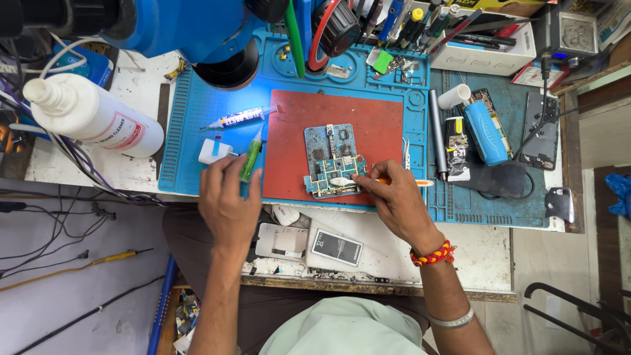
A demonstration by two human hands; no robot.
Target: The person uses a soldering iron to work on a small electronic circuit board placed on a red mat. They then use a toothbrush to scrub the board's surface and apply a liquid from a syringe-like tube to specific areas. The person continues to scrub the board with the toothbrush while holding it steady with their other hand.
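A phone circuit board (330, 160) lies on a red mat (368, 121) set on a blue silicone work mat (407, 197). My right hand (397, 202) grips an orange-handled brush (394, 181) whose pale bristle head rests on the lower part of the board. My left hand (227, 200) holds a green syringe tube (251, 156) upright-tilted at the red mat's left edge, its tip pointing away from me. A second white syringe (240, 118) lies on the blue mat beyond it.
A large white bottle (92, 115) lies at left. A blue microscope body (190, 29) hangs over the mat's far side. A metal rod (438, 135), blue cylinder (486, 131) and black tube (458, 154) sit right. A phone back (282, 240) and battery (336, 247) lie near me.
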